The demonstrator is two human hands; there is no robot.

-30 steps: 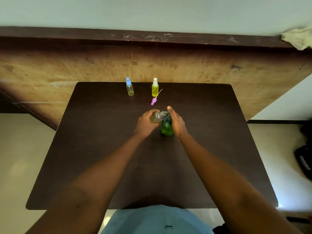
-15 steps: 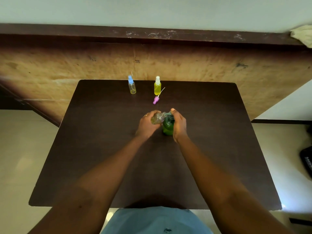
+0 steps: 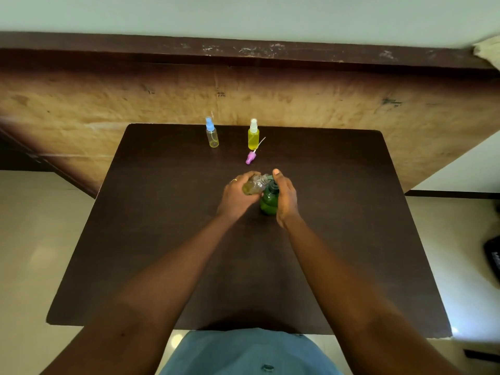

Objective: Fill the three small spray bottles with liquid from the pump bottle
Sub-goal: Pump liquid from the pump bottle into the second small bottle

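Note:
A green pump bottle (image 3: 269, 200) stands near the middle of the dark table (image 3: 162, 239). My right hand (image 3: 285, 197) wraps its right side, with a finger on the pump head. My left hand (image 3: 238, 194) grips a small clear spray bottle (image 3: 254, 185) without a cap, tilted with its mouth at the pump spout. At the table's far edge stand a blue-capped spray bottle (image 3: 212, 133) and a white-capped one (image 3: 253, 134), both yellow inside. A loose purple spray cap (image 3: 250, 157) with its tube lies in front of the white-capped bottle.
A worn wooden panel (image 3: 108, 109) rises right behind the table's far edge. A black object (image 3: 492, 261) sits on the pale floor at the right. A crumpled cloth (image 3: 487, 50) lies on the ledge at the top right.
Both hands stay on the pump bottle and the clear bottle. My right hand has shifted slightly on the pump head. The view has drifted a little.

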